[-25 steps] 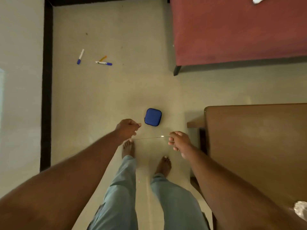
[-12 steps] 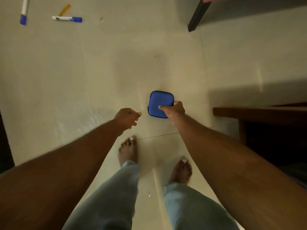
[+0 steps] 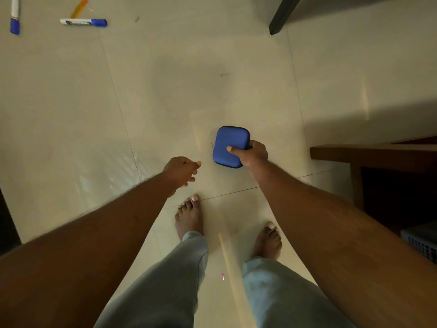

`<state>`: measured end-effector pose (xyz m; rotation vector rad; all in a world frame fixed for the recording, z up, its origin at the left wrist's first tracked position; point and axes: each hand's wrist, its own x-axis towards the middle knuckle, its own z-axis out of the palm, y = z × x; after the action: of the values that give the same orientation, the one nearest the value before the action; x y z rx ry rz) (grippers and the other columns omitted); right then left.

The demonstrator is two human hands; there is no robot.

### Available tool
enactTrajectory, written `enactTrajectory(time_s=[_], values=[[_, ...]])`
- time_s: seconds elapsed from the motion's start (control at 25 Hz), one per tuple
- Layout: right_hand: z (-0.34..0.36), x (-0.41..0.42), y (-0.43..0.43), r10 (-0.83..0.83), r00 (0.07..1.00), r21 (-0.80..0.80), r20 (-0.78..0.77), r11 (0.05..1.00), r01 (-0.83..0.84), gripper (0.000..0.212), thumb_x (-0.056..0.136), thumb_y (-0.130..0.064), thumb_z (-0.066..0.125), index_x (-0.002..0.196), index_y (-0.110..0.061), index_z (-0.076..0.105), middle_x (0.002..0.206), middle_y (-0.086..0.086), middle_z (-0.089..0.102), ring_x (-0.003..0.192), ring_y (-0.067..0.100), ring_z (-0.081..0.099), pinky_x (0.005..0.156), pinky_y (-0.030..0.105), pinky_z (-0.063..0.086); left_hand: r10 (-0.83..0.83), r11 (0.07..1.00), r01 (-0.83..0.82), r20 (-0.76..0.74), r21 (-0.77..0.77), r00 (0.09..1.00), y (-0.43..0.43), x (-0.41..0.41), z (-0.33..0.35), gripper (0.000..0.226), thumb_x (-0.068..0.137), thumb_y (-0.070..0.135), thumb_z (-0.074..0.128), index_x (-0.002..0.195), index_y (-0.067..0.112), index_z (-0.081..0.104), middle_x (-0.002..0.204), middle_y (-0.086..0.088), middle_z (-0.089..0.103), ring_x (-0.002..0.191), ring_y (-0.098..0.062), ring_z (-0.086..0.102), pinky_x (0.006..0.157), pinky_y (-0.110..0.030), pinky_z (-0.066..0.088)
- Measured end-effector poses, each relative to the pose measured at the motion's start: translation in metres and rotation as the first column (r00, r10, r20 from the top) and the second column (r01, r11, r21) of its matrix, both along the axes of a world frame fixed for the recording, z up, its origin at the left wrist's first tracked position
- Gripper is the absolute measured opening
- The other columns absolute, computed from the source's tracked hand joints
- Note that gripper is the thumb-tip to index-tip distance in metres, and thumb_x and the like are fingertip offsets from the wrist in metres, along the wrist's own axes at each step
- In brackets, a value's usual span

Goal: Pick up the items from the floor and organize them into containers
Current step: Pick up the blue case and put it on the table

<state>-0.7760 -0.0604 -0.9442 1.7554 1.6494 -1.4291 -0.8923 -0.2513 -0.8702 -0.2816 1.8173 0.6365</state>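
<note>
A small blue square zip case is in the middle of the head view, just above the pale tiled floor. My right hand grips its right edge, with the thumb across the top and the fingers underneath. My left hand hovers to the left of the case with loosely curled fingers and holds nothing. At the far upper left a blue-capped white marker, a second blue-capped marker and a short orange pen lie on the floor.
A dark wooden table juts in from the right, with a perforated grey basket under it. A dark furniture leg stands at the top. My bare feet stand just behind the case.
My head dropped toward the floor and my right hand reached forward and took hold of the blue case. The left hand stayed beside it.
</note>
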Motion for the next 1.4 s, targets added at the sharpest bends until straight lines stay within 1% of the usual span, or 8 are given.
enactTrajectory(time_s=[0.36, 0.52, 0.64, 0.76, 0.92, 1.08, 1.2, 1.4], values=[[0.239, 0.020, 0.018, -0.168, 0.954, -0.096, -0.248, 0.984, 0.148, 0.033, 0.071, -0.032, 0.092, 0.089, -0.016, 0.068, 0.087, 0.006, 0.071, 0.079, 0.019, 0.066, 0.078, 0.040, 0.058, -0.073, 0.995, 0.073, -0.006, 0.069, 0.997, 0.048, 0.003, 0.198, 0.029, 0.095, 0.034, 0.067, 0.103, 0.006, 0.066, 0.096, -0.007, 0.069, 0.073, -0.020, 0.062, 0.058, -0.026, 0.041], [0.358, 0.058, 0.038, -0.245, 0.916, -0.122, -0.317, 0.969, 0.216, 0.050, 0.057, -0.048, 0.092, 0.092, -0.016, 0.074, 0.097, 0.011, 0.078, 0.097, 0.030, 0.074, 0.088, 0.056, 0.059, -0.139, 0.984, 0.139, -0.006, 0.115, 0.990, 0.092, 0.006, 0.311, 0.022, 0.096, 0.028, 0.068, 0.085, 0.012, 0.058, 0.091, -0.009, 0.066, 0.060, -0.019, 0.059, 0.055, -0.025, 0.037], [0.461, 0.105, 0.056, -0.387, 0.831, -0.185, -0.399, 0.922, 0.340, 0.031, 0.075, -0.033, 0.088, 0.099, -0.018, 0.075, 0.108, 0.010, 0.076, 0.096, 0.019, 0.074, 0.089, 0.041, 0.061, -0.186, 0.971, 0.184, 0.005, 0.155, 0.982, 0.138, 0.023, 0.387, 0.015, 0.099, 0.022, 0.061, 0.085, 0.016, 0.061, 0.084, -0.007, 0.063, 0.048, -0.012, 0.057, 0.056, -0.025, 0.033], [0.530, 0.171, 0.072, -0.462, 0.770, -0.187, -0.441, 0.886, 0.424, 0.023, 0.089, -0.017, 0.079, 0.109, -0.009, 0.071, 0.106, 0.006, 0.074, 0.085, 0.006, 0.071, 0.073, 0.020, 0.059, -0.242, 0.939, 0.248, -0.054, 0.238, 0.969, 0.177, 0.060, 0.454, 0.009, 0.099, 0.024, 0.060, 0.100, 0.015, 0.061, 0.086, -0.006, 0.062, 0.065, -0.019, 0.059, 0.061, -0.027, 0.036], [0.569, 0.281, 0.102, -0.556, 0.710, -0.118, -0.433, 0.815, 0.567, 0.057, 0.072, -0.037, 0.092, 0.117, -0.017, 0.064, 0.118, 0.001, 0.071, 0.107, 0.019, 0.070, 0.091, 0.034, 0.060, -0.359, 0.900, 0.374, -0.105, 0.223, 0.927, 0.207, 0.151, 0.500, 0.023, 0.097, 0.031, 0.065, 0.109, 0.011, 0.061, 0.098, -0.007, 0.066, 0.075, -0.022, 0.061, 0.065, -0.029, 0.043], [0.581, 0.392, 0.158, -0.556, 0.710, -0.077, -0.433, 0.807, 0.585, 0.056, 0.076, -0.038, 0.090, 0.118, -0.014, 0.062, 0.119, 0.004, 0.070, 0.110, 0.023, 0.068, 0.091, 0.038, 0.059, -0.380, 0.900, 0.392, -0.097, 0.191, 0.920, 0.229, 0.260, 0.511, 0.020, 0.096, 0.032, 0.067, 0.100, 0.013, 0.063, 0.093, -0.004, 0.068, 0.076, -0.021, 0.063, 0.064, -0.028, 0.043], [0.576, 0.453, 0.213, -0.510, 0.762, -0.024, -0.399, 0.837, 0.547, 0.045, 0.082, -0.033, 0.085, 0.115, -0.014, 0.060, 0.116, 0.001, 0.067, 0.108, 0.019, 0.064, 0.087, 0.032, 0.055, -0.321, 0.927, 0.333, -0.090, 0.176, 0.943, 0.243, 0.338, 0.505, 0.012, 0.092, 0.025, 0.070, 0.098, 0.016, 0.066, 0.079, -0.001, 0.066, 0.062, -0.018, 0.060, 0.056, -0.022, 0.037], [0.559, 0.511, 0.318, -0.315, 0.913, 0.101, -0.260, 0.931, 0.350, 0.061, 0.081, -0.043, 0.083, 0.128, -0.012, 0.062, 0.118, -0.001, 0.063, 0.110, 0.020, 0.062, 0.084, 0.033, 0.052, -0.326, 0.926, 0.336, -0.084, 0.174, 0.942, 0.280, 0.424, 0.482, 0.012, 0.095, 0.024, 0.067, 0.102, 0.015, 0.070, 0.078, 0.001, 0.066, 0.057, -0.014, 0.058, 0.051, -0.018, 0.033]])
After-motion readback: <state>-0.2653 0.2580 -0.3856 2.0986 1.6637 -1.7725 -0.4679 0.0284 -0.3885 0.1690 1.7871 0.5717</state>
